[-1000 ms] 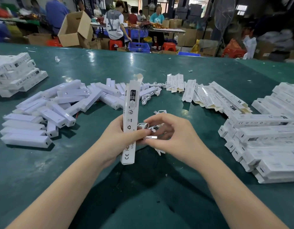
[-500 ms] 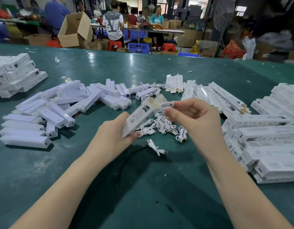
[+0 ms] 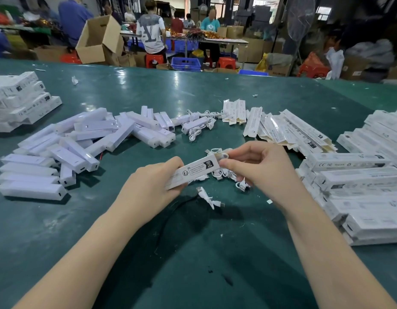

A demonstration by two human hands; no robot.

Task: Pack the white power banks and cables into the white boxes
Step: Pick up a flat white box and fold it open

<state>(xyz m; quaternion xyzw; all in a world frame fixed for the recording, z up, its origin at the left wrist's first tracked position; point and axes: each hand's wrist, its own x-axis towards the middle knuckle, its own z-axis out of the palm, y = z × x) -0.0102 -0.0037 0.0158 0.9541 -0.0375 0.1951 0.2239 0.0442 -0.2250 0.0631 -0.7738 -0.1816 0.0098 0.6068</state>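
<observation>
The left hand [image 3: 155, 186] curls around the lower end of a white box [image 3: 194, 171], tilting it up to the right. The right hand [image 3: 257, 166] pinches a coiled white cable [image 3: 224, 155] at the box's open upper end, with loose cables [image 3: 226, 175] lying just beneath both hands.

A box [image 3: 349, 160] right of the right hand [image 3: 263, 168] bore "CE" and "FC" marks. Print on the held box [image 3: 194, 171] was too small to read.

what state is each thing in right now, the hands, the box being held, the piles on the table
left hand: grips the lower end of the white box
right hand: pinches a coiled cable at the box's open end
white box: held tilted above the table, top end open
loose power banks: unpacked, heaped at left
loose cables: coiled, lying under the hands
flat boxes: unfolded, fanned out
filled boxes: stacked at right
</observation>
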